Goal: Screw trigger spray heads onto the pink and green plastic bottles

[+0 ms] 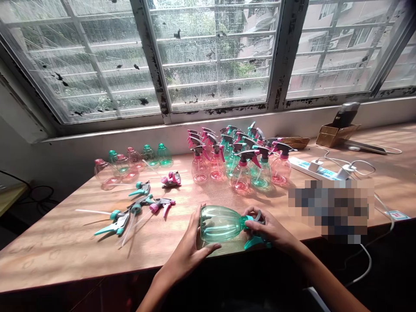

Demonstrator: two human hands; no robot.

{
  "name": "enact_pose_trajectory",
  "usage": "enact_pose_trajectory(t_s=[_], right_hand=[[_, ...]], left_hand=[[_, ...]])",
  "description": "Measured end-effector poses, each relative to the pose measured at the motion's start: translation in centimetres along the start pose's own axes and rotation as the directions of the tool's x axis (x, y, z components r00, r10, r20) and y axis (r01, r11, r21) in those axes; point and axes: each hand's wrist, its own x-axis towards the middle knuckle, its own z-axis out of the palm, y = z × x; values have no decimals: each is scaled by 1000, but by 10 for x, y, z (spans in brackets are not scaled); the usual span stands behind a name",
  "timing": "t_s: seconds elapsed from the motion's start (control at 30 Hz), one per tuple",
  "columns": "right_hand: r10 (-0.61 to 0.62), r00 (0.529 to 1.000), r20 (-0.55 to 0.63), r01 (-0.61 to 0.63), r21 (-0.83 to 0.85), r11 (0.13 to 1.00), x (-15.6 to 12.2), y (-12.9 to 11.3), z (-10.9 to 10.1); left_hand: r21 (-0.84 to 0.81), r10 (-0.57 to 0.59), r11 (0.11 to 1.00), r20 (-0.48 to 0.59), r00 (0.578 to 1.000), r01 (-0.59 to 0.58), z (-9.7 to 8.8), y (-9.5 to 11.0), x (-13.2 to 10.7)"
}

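Observation:
A clear green spray bottle [222,224] lies sideways between my hands, above the table's front edge, its base to the left. My left hand [191,245] cups the base, thumb stretched out below and fingertips along the far side. At the other end, my right hand [268,225] is closed around the teal collar and grey-and-teal trigger head, thumb across the collar. Part of that head hides behind my fingers. Loose trigger heads lie to the left: teal-and-grey ones [121,222] with white dip tubes, and pink-and-grey ones [163,205].
Open-necked pink and green bottles [164,155] stand at the back left. Several bottles fitted with trigger heads [241,175] crowd the back middle. A white power strip [313,169] with plugs and cables, a small cardboard box [334,133] and a blurred patch are on the right.

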Motion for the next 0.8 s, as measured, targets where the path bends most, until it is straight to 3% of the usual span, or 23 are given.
enact_pose_trajectory(t_s=[0.17,0.33,0.47,0.63,0.8], right_hand=[[0,1000,-14,0,-9,1000,1,1,0],[-4,1000,3,4,-18,1000,1,2,-1],[0,1000,7,0,-27,1000,1,2,-1],[-6,999,-42,5,-34,999,0,-1,1],[-4,999,-48,3,-30,1000,-1,-2,1]], left_hand=[[-25,4,1000,30,1000,-3,2,-7,-5],[-158,-71,984,79,994,83,1,6,-2],[-127,-76,989,49,996,81,0,11,1],[-218,-27,975,38,999,35,3,0,-2],[-340,-59,937,56,997,75,5,-6,-4]])
